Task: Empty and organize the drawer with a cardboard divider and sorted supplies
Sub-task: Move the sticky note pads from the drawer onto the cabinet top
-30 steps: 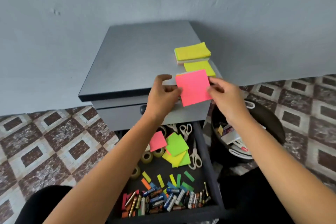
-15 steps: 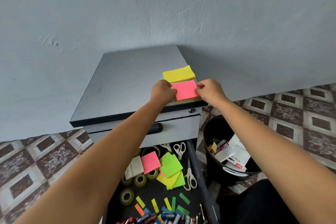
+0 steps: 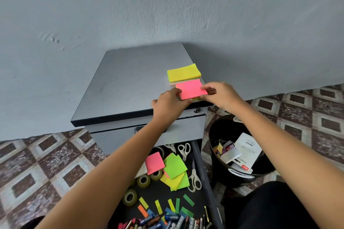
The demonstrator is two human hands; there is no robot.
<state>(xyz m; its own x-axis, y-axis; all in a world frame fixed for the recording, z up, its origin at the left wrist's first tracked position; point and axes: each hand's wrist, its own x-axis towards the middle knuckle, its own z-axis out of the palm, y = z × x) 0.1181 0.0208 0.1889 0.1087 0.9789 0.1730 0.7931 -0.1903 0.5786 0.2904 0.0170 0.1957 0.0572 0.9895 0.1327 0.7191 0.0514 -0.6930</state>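
Pink pad pinched edgewise between left hand, right hand fingers.

Left hand and right hand pinch the pink pad on the cabinet.

We have one head-worn view, looking forward and down, close above the cabinet's front edge and open drawer.

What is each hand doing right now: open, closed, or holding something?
Left hand: grips the pink sticky-note pad by its left edge.
Right hand: pinches the same pad's right corner.
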